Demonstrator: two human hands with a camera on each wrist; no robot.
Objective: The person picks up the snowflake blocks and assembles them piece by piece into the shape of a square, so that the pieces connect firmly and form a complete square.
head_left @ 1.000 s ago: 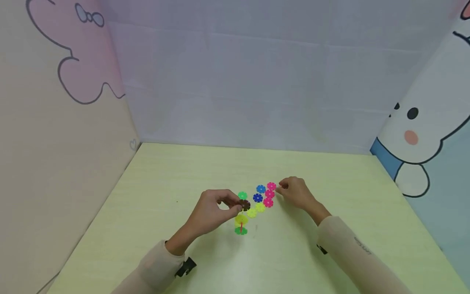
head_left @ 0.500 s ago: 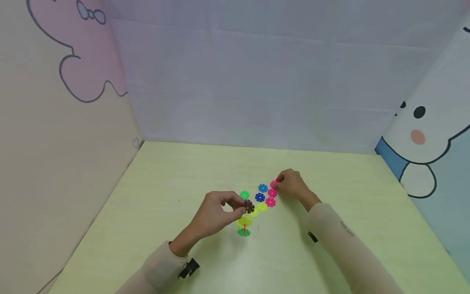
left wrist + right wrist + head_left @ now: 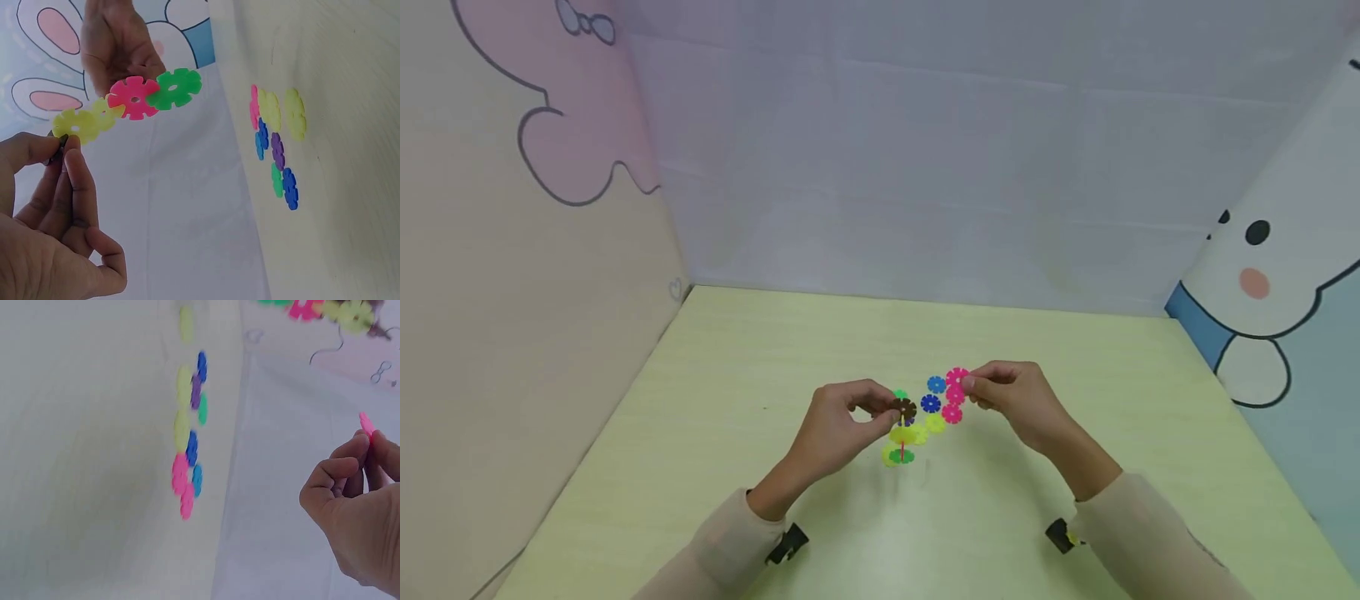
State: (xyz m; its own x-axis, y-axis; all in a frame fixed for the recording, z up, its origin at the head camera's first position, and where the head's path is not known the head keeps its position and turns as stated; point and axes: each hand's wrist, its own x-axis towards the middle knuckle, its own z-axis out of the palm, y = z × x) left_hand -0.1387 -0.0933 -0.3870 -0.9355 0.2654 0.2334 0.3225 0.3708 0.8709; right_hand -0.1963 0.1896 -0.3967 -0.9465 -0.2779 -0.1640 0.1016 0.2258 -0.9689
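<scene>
My left hand (image 3: pixel 842 421) pinches a dark brown snowflake disc (image 3: pixel 907 409) between thumb and fingers. Joined to it is a short chain, raised above the table: two yellow discs (image 3: pixel 75 125), a pink one (image 3: pixel 133 98) and a green one (image 3: pixel 177 89) at the end. My right hand (image 3: pixel 1022 404) pinches a loose pink snowflake disc (image 3: pixel 366 424) by its edge, held up off the table. The two hands are apart, the right one standing to the right of the chain.
Several flat discs lie on the pale table (image 3: pixel 760 350) below and between the hands: pink (image 3: pixel 952 414), dark blue (image 3: pixel 931 403), light blue (image 3: pixel 936 384), yellow (image 3: pixel 935 423), purple (image 3: pixel 277 150) and green (image 3: pixel 277 179). A white sheet (image 3: pixel 887 183) hangs behind the table.
My right hand has reached the farthest pink disc, pinched it, and lifted it off the table back toward me. My left hand still holds the chain, which has tilted slightly.
</scene>
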